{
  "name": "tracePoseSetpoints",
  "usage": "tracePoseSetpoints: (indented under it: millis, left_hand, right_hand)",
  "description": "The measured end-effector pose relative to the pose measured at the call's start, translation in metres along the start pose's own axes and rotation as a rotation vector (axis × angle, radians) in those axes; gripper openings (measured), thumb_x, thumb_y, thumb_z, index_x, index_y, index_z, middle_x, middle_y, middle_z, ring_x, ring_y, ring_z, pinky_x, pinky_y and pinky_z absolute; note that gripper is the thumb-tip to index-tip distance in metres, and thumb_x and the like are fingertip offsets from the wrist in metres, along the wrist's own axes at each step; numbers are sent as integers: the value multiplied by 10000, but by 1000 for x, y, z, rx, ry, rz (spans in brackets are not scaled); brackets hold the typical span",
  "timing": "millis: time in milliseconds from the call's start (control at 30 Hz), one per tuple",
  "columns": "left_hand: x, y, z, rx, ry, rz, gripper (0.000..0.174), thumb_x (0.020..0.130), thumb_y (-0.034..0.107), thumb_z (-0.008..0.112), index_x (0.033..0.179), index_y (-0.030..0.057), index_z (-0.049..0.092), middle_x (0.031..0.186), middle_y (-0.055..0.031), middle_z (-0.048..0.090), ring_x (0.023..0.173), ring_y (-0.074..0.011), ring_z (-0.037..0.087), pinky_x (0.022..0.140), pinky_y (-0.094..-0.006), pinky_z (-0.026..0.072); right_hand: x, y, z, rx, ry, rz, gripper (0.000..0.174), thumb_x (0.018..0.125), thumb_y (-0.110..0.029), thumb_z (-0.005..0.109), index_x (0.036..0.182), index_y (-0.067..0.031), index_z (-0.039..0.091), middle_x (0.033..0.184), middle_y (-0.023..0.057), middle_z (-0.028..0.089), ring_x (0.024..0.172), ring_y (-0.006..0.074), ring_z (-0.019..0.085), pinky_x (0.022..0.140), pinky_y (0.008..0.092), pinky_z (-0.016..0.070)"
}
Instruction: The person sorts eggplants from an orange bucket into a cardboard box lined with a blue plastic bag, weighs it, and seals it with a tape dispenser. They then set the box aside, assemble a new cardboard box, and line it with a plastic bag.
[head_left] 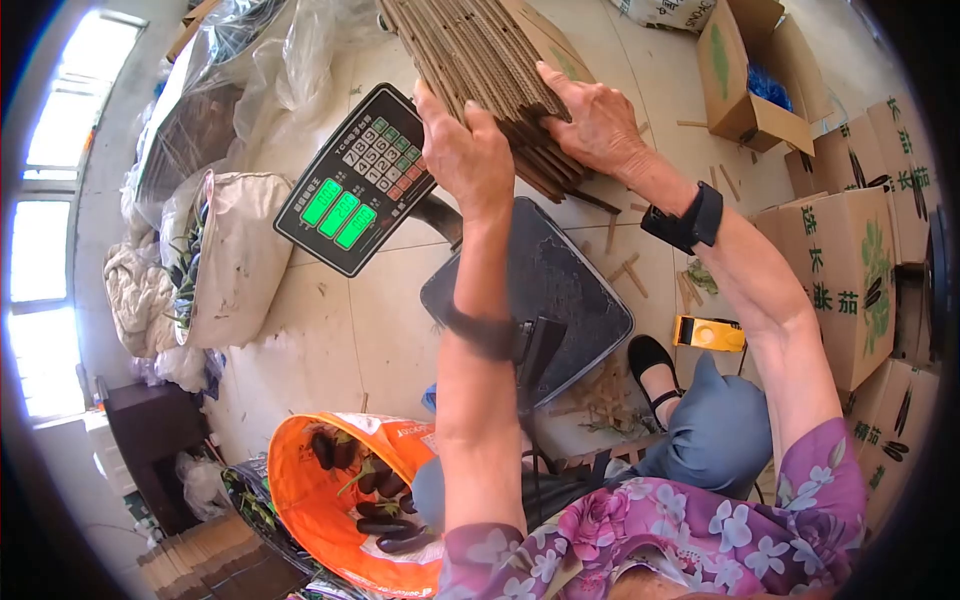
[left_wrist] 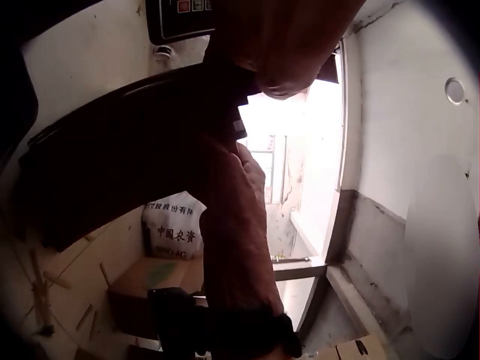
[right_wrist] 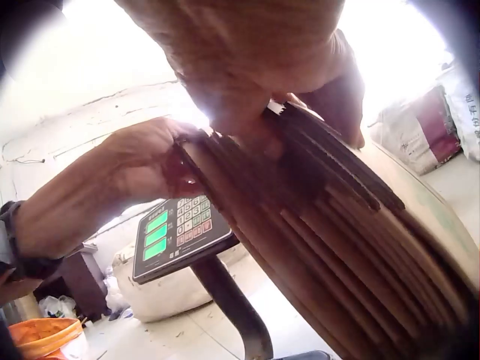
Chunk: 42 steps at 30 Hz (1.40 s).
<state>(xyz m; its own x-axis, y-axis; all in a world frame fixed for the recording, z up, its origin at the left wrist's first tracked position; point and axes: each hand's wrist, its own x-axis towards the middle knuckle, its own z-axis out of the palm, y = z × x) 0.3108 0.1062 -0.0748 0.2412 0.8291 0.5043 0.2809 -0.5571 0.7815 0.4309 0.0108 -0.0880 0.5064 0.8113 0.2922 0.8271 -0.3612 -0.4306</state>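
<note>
A thick stack of flattened cardboard boxes (head_left: 475, 60) is held up above the floor, beyond the scale platform (head_left: 545, 290). The left hand (head_left: 468, 160) grips its left side and the right hand (head_left: 600, 125) its right side, fingers over the edges. In the right wrist view the folded layers (right_wrist: 322, 232) fan slightly apart, with the right hand (right_wrist: 262, 67) over them and the left hand (right_wrist: 142, 161) at the near edge. The left wrist view shows the stack (left_wrist: 120, 150) as a dark shape between both hands.
The scale's display (head_left: 355, 180) with green digits stands left of the stack. An orange bucket (head_left: 300, 500) of eggplants is at lower left, a cloth sack (head_left: 240, 260) at left. Open and printed cartons (head_left: 840, 270) line the right. A yellow object (head_left: 710, 333) and scraps lie on the floor.
</note>
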Motion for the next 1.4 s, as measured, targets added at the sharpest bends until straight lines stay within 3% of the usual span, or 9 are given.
tracePoseSetpoints:
  millis: [433,633,733,833,967,1067,1133,1233,1400]
  left_hand:
    - [-64,12,-13,-176,38,-229,529,961,83,478,1440,-75,320,1401,-316,444,1278,-416,481,1048,-422,396]
    - [-69,9,-8,-116,35,-152,560,983,121,477,1477,-45,273,1457,-295,386,1333,-388,426,1095,-411,347]
    - [-74,2,-10,-395,7,-242,567,1024,232,440,1485,-43,254,1476,-261,374,1328,-347,432,1097,-386,347]
    - [-77,-10,-15,-477,-5,-308,578,1049,344,376,1474,-37,283,1455,-229,406,1299,-306,456,1082,-387,366]
    - [-80,-6,-17,-733,101,-550,577,1053,390,342,1448,-30,332,1439,-211,422,1274,-293,476,1054,-408,394]
    - [-88,-14,-17,-698,8,-536,566,1052,408,338,1426,-15,368,1412,-200,447,1255,-295,495,1025,-443,414]
    - [-94,-15,-21,-558,42,-615,576,1044,437,347,1410,-5,388,1381,-189,471,1249,-310,496,1018,-454,418]
    - [-97,-32,-32,-538,106,-657,572,1040,452,352,1389,3,411,1343,-175,495,1253,-320,489,1015,-463,419]
    - [-103,-43,-40,-514,140,-679,521,1041,407,381,1361,-1,439,1320,-161,502,1251,-301,489,1004,-454,427]
  right_hand:
    - [-15,12,-2,105,7,-221,602,793,-200,708,1342,-48,513,1103,174,675,908,366,669,795,427,555]
    - [-9,15,-22,105,-190,-118,812,733,-206,795,1442,-98,414,1175,180,660,1032,363,653,872,408,550]
    - [-12,36,-26,306,-292,-104,879,766,-367,792,1473,-73,360,1264,192,614,1141,327,615,941,381,518]
    - [-6,56,-16,646,-392,227,1011,789,-688,624,1463,13,347,1363,262,519,1281,305,518,1008,365,454]
    - [-4,53,4,438,-346,315,933,843,-660,573,1458,10,362,1383,270,499,1279,312,516,1015,372,444]
    - [-2,46,9,366,-204,140,707,936,-481,527,1437,0,393,1253,290,583,1142,363,604,947,419,492]
    - [-2,33,-7,-38,-186,87,519,971,-248,496,1445,-70,384,1187,252,615,970,403,648,831,447,543]
    - [3,81,-19,-297,196,-176,407,953,-144,476,1347,-45,470,957,258,668,841,437,660,700,506,548]
    - [-15,178,-47,-527,-128,72,296,921,-212,582,1161,-39,588,900,231,677,835,438,660,702,512,538]
